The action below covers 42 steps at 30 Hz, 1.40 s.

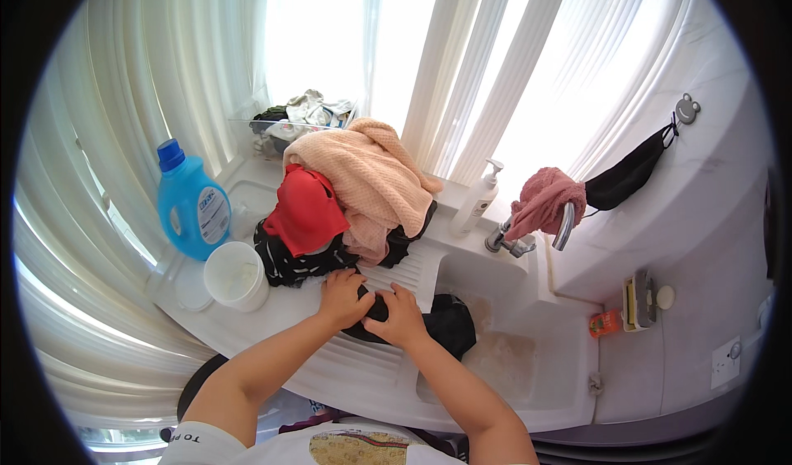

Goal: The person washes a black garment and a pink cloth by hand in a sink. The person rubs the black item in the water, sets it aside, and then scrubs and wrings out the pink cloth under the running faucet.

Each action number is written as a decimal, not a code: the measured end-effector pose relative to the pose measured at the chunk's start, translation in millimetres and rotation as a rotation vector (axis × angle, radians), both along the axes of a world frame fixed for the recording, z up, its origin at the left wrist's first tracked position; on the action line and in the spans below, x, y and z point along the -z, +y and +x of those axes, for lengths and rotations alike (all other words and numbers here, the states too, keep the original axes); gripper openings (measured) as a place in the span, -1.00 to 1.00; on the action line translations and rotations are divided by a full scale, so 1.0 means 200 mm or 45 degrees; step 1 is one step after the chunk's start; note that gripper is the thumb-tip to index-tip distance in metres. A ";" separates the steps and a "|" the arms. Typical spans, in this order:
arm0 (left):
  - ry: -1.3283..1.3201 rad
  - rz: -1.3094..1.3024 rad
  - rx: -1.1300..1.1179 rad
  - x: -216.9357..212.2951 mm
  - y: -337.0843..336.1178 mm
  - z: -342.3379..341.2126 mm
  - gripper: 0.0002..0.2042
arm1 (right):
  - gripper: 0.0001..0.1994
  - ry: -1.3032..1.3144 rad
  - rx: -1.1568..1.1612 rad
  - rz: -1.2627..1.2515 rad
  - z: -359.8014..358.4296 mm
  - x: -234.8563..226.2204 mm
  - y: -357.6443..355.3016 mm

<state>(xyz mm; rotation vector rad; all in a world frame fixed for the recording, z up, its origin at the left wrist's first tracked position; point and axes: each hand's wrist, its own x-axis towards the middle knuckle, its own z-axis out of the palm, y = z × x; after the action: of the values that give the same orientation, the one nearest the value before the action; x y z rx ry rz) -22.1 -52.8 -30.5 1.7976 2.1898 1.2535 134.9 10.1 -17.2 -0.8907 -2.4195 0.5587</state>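
Observation:
A black cloth garment (451, 326) lies across the ribbed washboard (406, 273) of the white sink, and its right end hangs over into the basin. My left hand (341, 300) is closed on the bunched left part of the cloth. Close beside it, my right hand (398, 318) grips the same garment, thumb and fingers pressed into it. What kind of garment it is cannot be made out. Just beyond my hands sits a laundry heap: a black-and-white patterned cloth (285, 267), a red padded cup-shaped piece (307, 211) and a peach waffle-textured towel (363, 168).
On the left stand a blue detergent bottle (195, 205) and a white tub (236, 277). Behind the heap is a clear bin (256, 139) of clothes. A white pump bottle (477, 201) stands near the faucet (564, 227), which has a pink cloth (546, 201) draped over it. The basin (503, 354) holds shallow water.

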 end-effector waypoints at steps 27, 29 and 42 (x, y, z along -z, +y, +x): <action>0.070 -0.094 0.115 0.01 0.07 0.02 -0.69 | -0.42 -0.130 -0.049 -0.011 0.02 -0.01 0.01; 0.170 -0.064 0.133 -0.01 0.10 0.00 -0.67 | -0.27 -0.079 0.018 -0.060 0.01 -0.01 0.02; -0.199 -0.136 0.117 -0.10 0.02 0.37 -0.63 | -0.48 -0.055 0.285 -0.488 0.88 0.02 0.08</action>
<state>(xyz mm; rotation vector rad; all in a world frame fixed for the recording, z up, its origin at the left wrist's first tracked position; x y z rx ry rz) 51.5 -49.7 -10.2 1.6791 2.0269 1.1908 311.2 26.1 -21.7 -1.3226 -2.2445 0.9417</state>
